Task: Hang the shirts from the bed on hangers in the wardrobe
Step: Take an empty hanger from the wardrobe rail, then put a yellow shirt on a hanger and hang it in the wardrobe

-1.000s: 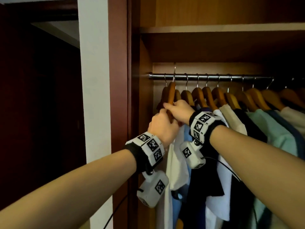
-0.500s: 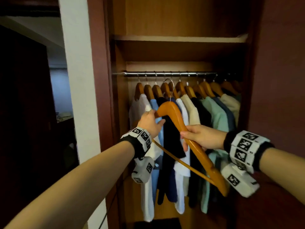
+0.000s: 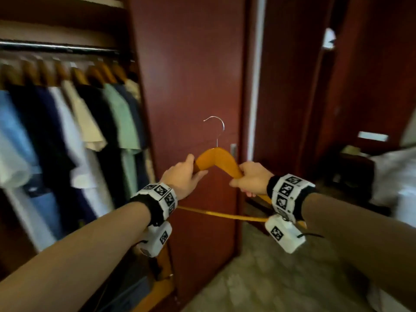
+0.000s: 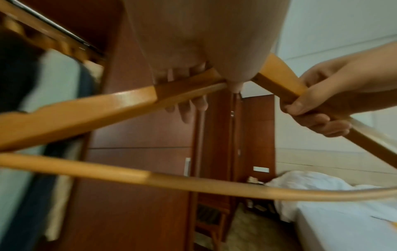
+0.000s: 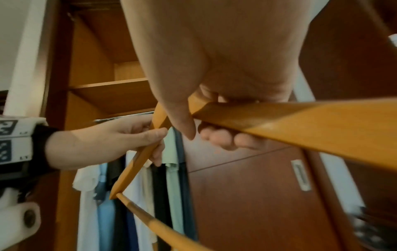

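Observation:
An empty wooden hanger [image 3: 217,158] with a metal hook [image 3: 216,127] is held up in front of the dark red wardrobe door [image 3: 191,86]. My left hand [image 3: 184,176] grips its left arm and my right hand [image 3: 249,179] grips its right arm; both grips show in the left wrist view, on the hanger [image 4: 103,108], and in the right wrist view, on the hanger [image 5: 290,122]. Several shirts [image 3: 74,122] hang on wooden hangers from the rail [image 3: 56,47] at the left. White bedding on the bed [image 3: 396,176] shows at the right edge; no shirt is visible on it.
The wardrobe's open side is at my left, with a shelf [image 5: 111,84] above the rail. A pale patterned floor [image 3: 270,278] lies ahead and to the right. A dark bedside unit [image 3: 353,167] stands by the bed.
The hanger has come off the rail and away from the wardrobe. My view has swung right, so the hanging shirts now sit at the left and the bed has come into sight.

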The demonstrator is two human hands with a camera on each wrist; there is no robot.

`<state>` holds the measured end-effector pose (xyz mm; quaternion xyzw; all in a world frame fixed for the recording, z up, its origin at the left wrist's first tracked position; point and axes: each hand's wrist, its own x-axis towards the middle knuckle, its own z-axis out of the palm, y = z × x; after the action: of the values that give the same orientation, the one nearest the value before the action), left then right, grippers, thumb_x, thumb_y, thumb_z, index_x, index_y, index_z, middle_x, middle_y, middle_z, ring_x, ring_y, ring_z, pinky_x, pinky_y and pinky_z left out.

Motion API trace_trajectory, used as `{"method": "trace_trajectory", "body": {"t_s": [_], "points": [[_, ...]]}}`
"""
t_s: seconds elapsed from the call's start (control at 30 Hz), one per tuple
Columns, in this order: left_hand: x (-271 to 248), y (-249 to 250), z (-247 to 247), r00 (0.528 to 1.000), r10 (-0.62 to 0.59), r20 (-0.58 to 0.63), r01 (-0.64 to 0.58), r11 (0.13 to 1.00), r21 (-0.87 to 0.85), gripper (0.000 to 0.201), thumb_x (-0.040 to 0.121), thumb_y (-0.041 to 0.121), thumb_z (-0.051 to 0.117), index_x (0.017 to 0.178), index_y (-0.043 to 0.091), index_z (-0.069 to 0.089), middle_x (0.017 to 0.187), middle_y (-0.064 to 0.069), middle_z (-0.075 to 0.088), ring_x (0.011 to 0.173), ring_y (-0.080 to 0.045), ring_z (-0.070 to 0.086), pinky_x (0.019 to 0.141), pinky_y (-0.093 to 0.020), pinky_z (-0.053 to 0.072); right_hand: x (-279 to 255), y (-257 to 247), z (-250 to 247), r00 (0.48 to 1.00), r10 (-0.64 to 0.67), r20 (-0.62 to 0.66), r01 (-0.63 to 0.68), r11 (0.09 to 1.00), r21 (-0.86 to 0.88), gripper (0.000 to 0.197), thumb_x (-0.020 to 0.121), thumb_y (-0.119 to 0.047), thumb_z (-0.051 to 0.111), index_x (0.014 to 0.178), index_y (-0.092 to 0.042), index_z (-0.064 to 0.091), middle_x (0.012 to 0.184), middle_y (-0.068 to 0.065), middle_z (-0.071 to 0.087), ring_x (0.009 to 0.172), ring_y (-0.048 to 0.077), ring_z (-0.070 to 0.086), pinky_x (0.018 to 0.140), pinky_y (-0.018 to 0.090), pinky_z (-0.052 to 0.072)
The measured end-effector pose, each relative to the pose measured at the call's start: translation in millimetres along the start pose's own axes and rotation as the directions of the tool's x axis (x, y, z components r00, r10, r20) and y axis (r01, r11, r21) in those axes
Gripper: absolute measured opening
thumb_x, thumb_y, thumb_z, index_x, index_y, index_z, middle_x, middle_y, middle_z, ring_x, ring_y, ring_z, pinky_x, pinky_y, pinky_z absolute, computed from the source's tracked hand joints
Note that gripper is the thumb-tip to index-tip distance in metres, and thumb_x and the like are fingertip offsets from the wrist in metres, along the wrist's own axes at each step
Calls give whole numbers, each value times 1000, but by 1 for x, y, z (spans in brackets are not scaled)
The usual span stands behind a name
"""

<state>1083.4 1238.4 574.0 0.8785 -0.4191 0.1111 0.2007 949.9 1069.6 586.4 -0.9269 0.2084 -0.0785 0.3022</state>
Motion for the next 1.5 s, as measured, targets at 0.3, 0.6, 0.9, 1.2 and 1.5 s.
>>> {"method": "trace_trajectory", "body": {"t_s": [0.3, 0.6, 0.9, 1.2, 1.5], "points": [[46, 239, 133, 925, 356, 136, -333, 929, -163, 25, 88, 50, 59, 91, 26, 61, 78, -1, 66, 77, -28, 65, 68, -35, 53, -122, 219, -85, 861, 430, -270, -405, 902, 146, 26, 87, -27, 66, 67, -19, 53, 71, 0, 57, 67, 18, 58, 58, 27, 43], [95, 476, 286, 751, 633, 189, -539, 753, -376, 19, 95, 36, 52, 84, 21, 51, 68, 3, 56, 62, -20, 59, 59, -29, 43, -208, 406, -194, 607, 676, -418, -700, 704, 124, 29, 90, -27, 64, 67, -21, 49, 68, -1, 51, 60, 15, 49, 50, 25, 33], [156, 669, 372, 481, 862, 158, -730, 494, -473, 22, 93, 35, 53, 96, 14, 52, 84, -11, 65, 78, -35, 64, 69, -39, 52, -253, 540, -288, 336, 812, -477, -828, 496, 260, 24, 88, -24, 66, 71, -11, 54, 66, 2, 51, 63, 20, 49, 54, 28, 35], [150, 857, 456, 248, 955, 160, -775, 295, -559, 20, 96, 31, 51, 101, 12, 51, 85, -12, 62, 82, -36, 63, 66, -37, 46, -332, 681, -351, 97, 873, -477, -850, 322, 418, 37, 87, -20, 68, 58, -16, 44, 58, -2, 43, 53, 14, 41, 51, 27, 30], [170, 1072, 515, 149, 969, 196, -778, 237, -582, 27, 96, 32, 52, 114, 12, 51, 96, -14, 63, 92, -36, 62, 72, -38, 47, -401, 834, -467, 10, 868, -496, -838, 278, 469, 34, 87, -23, 68, 60, -18, 49, 60, -2, 47, 55, 14, 45, 50, 27, 32]]}}
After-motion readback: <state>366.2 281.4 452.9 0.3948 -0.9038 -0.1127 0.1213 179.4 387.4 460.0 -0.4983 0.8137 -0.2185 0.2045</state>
